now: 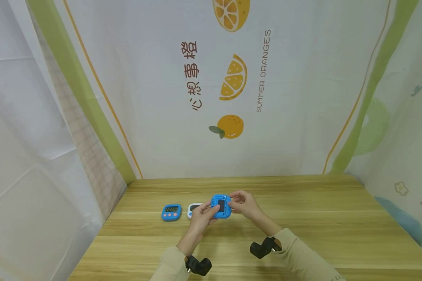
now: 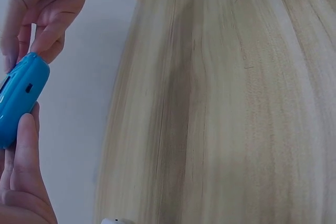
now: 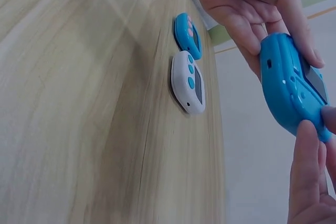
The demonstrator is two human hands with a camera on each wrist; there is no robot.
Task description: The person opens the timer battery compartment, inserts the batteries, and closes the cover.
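Observation:
A blue digital timer (image 1: pixel 226 212) is held up over the table, its back facing the head camera. That back has a dark rectangular panel (image 1: pixel 222 204). My left hand (image 1: pixel 201 219) grips the timer's left side, thumb across the back and fingers behind. At the opposite edge my right hand (image 1: pixel 247 205) pinches the timer between thumb and fingertips, also seen on the blue case (image 3: pixel 283 90) in the right wrist view. A white timer (image 3: pixel 188 83) with blue buttons lies on the table, partly hidden by my left hand in the head view.
Left of the white timer lies another blue timer (image 1: pixel 171 212) with pink buttons, its display facing up. Both rest on the wood-grain table (image 1: pixel 302 234). A white printed cloth (image 1: pixel 154 128) hangs behind the table's far edge, with more cloth at the sides.

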